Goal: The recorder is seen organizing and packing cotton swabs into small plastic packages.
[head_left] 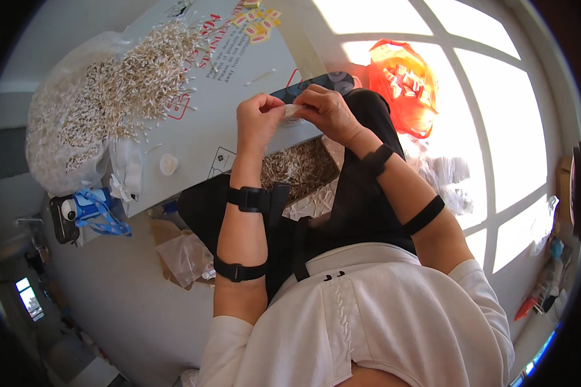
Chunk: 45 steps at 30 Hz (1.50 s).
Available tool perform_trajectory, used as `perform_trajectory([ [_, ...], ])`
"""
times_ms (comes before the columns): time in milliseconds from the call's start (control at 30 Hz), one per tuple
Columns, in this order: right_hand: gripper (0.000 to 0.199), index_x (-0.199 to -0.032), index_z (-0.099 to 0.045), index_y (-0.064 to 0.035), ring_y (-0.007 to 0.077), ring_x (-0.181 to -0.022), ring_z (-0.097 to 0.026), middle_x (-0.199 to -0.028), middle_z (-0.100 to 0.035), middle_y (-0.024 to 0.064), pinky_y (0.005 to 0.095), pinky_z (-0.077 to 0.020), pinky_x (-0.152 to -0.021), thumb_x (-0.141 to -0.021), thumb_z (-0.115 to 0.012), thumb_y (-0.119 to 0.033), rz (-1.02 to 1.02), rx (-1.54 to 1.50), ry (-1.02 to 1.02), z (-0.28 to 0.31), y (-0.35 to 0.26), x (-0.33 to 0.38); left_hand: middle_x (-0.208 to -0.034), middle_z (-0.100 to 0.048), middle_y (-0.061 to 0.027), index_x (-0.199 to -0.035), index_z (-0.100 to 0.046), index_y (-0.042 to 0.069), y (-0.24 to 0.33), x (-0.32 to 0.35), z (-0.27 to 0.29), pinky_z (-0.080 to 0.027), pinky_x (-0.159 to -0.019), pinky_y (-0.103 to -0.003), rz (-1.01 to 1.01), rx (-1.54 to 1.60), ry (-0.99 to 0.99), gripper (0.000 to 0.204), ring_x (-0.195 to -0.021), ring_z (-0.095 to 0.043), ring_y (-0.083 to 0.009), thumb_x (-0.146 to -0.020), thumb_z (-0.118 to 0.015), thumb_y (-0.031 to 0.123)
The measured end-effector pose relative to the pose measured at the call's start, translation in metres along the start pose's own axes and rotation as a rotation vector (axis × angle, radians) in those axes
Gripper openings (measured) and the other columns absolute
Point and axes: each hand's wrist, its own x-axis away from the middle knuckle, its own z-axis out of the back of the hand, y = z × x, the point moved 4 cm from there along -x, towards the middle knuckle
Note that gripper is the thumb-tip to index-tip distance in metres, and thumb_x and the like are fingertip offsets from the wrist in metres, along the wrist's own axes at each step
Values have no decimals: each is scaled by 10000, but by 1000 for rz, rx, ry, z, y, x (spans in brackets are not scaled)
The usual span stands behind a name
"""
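My left hand (259,122) and my right hand (328,111) meet over the near edge of the table, fingers pinched. Between them is a small whitish thing (292,115), rounded at its lower side. My fingertips cover much of it, so its exact kind does not show. Just below, between my legs, an open box of loose cotton swabs (297,169) holds a brownish heap. On the table to the left lies a big pile of cotton swabs (145,71), partly in a clear plastic bag (42,129). A small white round cup (168,164) stands nearer me.
The light grey printed tabletop (239,84) carries small yellow packets (258,26) at its far end. A blue strap (106,219) hangs at the left corner. On the floor, a red plastic bag (403,87) sits right of my leg, and a cardboard box (168,248) lies left.
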Motion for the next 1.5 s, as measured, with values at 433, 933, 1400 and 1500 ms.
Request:
perform_trajectory([
  [433, 158, -922, -610, -56, 312, -773, -626, -918, -595, 106, 381, -503, -681, -776, -669, -74, -109, -51, 80, 0, -7, 2, -878, -577, -55, -826, -653, 59, 19, 30, -5, -485, -755, -337, -655, -583, 195, 241, -881, -564, -254, -626, -723, -57],
  [933, 173, -958, -647, -24, 325, -830, -651, -1031, -620, 110, 381, -543, -710, -789, -657, -58, 171, 203, 153, -4, -23, 4, -1020, -600, -88, -989, -717, 100, 14, 42, -11, -509, -799, -377, -926, -809, 331, 332, -946, -566, -289, -690, -672, -36],
  [1400, 236, -1015, -642, 13, 292, -772, -660, -962, -641, 146, 331, -524, -679, -806, -681, -91, -6, 107, 169, -7, -15, -5, -1092, -586, -111, -1099, -638, 29, 12, 44, -17, -457, -905, -406, -917, -923, 340, 331, -1017, -557, -295, -773, -608, -19],
  [1500, 227, -1001, -643, 12, 248, -726, -650, -929, -634, 136, 304, -513, -659, -798, -687, -80, -47, 65, 187, -7, -10, -6, -1096, -586, -118, -1090, -631, 11, 9, 42, -16, -473, -885, -400, -897, -845, 348, 292, -1017, -558, -304, -801, -608, -23],
])
